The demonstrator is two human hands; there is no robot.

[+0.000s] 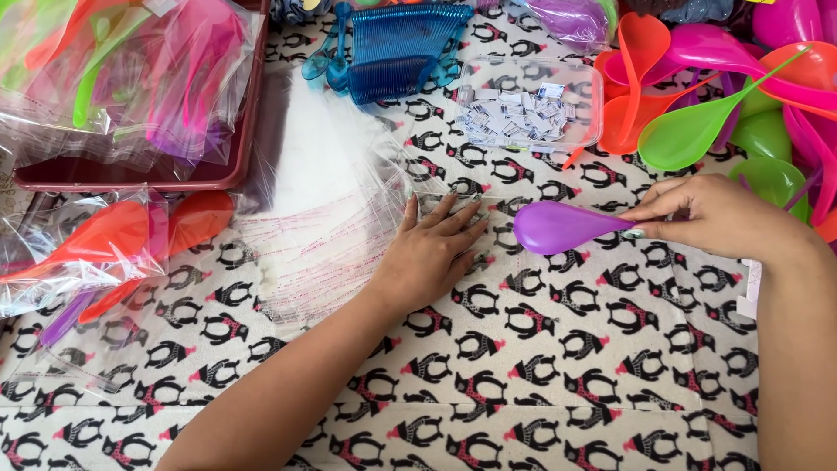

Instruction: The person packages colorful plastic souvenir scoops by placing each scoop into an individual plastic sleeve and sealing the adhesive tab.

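Fingers [453,218] of your left hand [427,257] lie spread and flat, palm down, on a clear plastic bag [488,228] resting on the penguin-print cloth [523,375]; they press it and close on nothing. Your right hand [711,214] has its fingertips pinched together on the narrow end of a purple spoon [562,227], which is held level just above the cloth, bowl pointing toward your left hand and just beside its fingertips.

Left of your left hand: a fanned stack of clear bags [323,235], edges overlapping, reaching to the rim of a brown tray [235,166] that holds bagged spoons. Bagged orange spoons [105,244] sit at the left edge. Behind your hands: a clear box of small paper slips [527,109] and a stack of blue spoons [392,48]. A pile of loose coloured spoons [697,96] crowds the upper right, close above your right hand. Open cloth runs below both forearms.
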